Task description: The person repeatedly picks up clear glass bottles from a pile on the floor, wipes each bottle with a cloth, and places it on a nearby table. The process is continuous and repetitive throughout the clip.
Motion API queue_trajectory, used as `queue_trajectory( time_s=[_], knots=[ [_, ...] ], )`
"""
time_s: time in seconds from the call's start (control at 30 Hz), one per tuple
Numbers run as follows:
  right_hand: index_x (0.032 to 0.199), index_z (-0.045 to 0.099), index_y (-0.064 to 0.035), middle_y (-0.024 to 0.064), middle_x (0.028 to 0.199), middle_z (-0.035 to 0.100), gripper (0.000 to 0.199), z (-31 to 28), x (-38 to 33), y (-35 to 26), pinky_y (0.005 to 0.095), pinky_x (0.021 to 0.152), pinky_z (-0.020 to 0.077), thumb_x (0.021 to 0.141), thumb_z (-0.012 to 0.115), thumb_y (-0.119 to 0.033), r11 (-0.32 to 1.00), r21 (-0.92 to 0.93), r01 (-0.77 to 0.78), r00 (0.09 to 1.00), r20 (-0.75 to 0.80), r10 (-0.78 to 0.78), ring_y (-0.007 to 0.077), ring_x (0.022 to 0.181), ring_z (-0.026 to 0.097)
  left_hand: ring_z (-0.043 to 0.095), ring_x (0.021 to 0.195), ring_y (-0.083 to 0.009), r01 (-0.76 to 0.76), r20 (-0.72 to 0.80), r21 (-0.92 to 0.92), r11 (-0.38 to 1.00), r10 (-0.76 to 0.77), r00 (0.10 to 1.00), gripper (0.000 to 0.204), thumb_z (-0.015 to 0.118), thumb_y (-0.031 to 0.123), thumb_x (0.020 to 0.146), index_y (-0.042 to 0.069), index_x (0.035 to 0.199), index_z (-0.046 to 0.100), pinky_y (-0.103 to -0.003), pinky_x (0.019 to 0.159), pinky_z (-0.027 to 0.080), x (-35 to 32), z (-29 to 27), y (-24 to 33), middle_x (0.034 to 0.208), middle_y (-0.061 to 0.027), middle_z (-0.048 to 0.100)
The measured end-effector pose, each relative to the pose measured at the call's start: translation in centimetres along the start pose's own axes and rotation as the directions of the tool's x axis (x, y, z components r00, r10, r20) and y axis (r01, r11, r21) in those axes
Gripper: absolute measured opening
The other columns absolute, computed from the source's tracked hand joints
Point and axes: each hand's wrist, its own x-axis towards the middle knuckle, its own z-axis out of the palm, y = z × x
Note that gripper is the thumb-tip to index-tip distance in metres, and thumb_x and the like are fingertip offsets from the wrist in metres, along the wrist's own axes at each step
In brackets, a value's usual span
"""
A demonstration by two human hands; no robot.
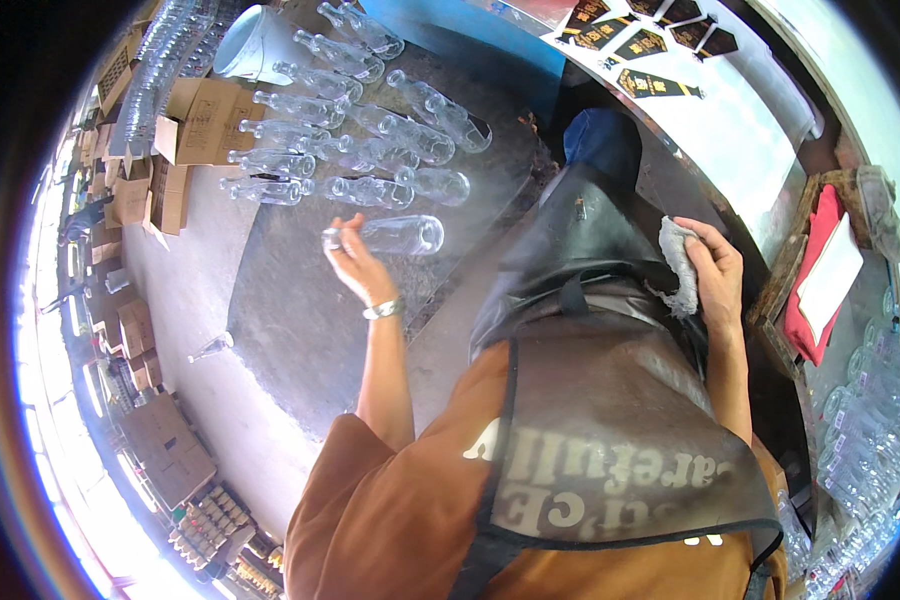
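My left hand (358, 265), with a watch on its wrist, has its fingers round the neck end of a clear glass bottle (406, 235). This bottle is at the near end of several rows of similar clear bottles (372, 152) on the dark floor mat (290, 250). Over to the right, beside my apron (610, 400), my right hand (715, 262) pinches a crumpled grey cloth (680, 268). The cloth hangs down from my fingers, away from the bottles.
A white bucket (255, 45) and open cardboard boxes (208, 120) stand beyond the rows. Off to the left, one bottle (211, 347) is apart from the others. On the right are a white tabletop (715, 125) with black labels (650, 84), a red cloth (820, 270) and many bottles (875, 430).
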Motion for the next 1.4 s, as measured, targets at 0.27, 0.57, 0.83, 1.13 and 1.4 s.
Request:
queue_trajectory(
  time_s=[0.27,0.57,0.83,1.13,1.4],
  knots=[
    [0.115,0.069,0.0023,0.0068,0.103,0.071,0.028,1.5,-2.3,-4.5,0.0244,0.080,0.0507,0.094,0.053,-0.007,0.984,0.166,-0.059,0.996,0.081,0.046,0.0105,0.089,0.064,0.062,0.099,-0.0298,0.781,0.809,-0.555,0.285,-0.035,0.587,0.050,0.046,0.039,0.103,0.000,0.133,0.047,-0.053,0.084,0.057,1.4,5.4,19.2,0.096,-0.0073,0.059],
    [0.109,0.071,-0.0023,0.0141,0.100,0.068,0.027,3.4,-3.2,-7.2,0.0296,0.077,0.0532,0.086,0.058,0.002,0.796,-0.201,0.571,0.808,-0.033,-0.588,0.0223,0.086,0.067,0.062,0.085,-0.0234,0.981,0.964,-0.187,0.050,0.203,0.173,0.052,0.038,0.039,0.106,-0.002,0.137,0.045,-0.046,0.098,0.049,-5.8,17.8,22.4,0.090,-0.0067,0.057],
    [0.107,0.070,-0.0033,0.0102,0.096,0.060,0.044,4.8,-3.1,-7.8,0.0316,0.063,0.0546,0.066,0.067,0.012,0.373,-0.455,0.809,0.493,0.179,-0.851,0.0234,0.074,0.062,0.064,0.092,-0.0253,0.993,0.954,-0.098,0.061,0.288,0.076,0.053,0.037,0.040,0.106,-0.003,0.137,0.044,-0.044,0.096,0.054,-7.1,19.1,23.3,0.096,-0.0083,0.059],
    [0.106,0.070,-0.0048,0.0101,0.097,0.061,0.043,5.3,-4.1,-6.6,0.0307,0.060,0.0539,0.067,0.067,0.012,0.460,-0.508,0.728,0.566,0.068,-0.822,0.0220,0.071,0.064,0.061,0.089,-0.0222,0.994,0.965,-0.077,0.077,0.258,0.055,0.054,0.038,0.039,0.106,-0.004,0.139,0.042,-0.043,0.099,0.050,-7.7,19.1,22.8,0.097,-0.0079,0.058],
    [0.103,0.070,-0.0028,0.0131,0.097,0.063,0.027,4.5,-4.7,-6.5,0.0345,0.066,0.0549,0.076,0.067,0.004,0.663,-0.435,0.610,0.733,-0.009,-0.680,0.0285,0.075,0.066,0.068,0.090,-0.0271,0.996,0.960,-0.083,0.014,0.268,0.077,0.050,0.037,0.040,0.106,-0.001,0.132,0.049,-0.045,0.095,0.055,-7.5,19.2,22.6,0.095,-0.0094,0.062]
  ],
)
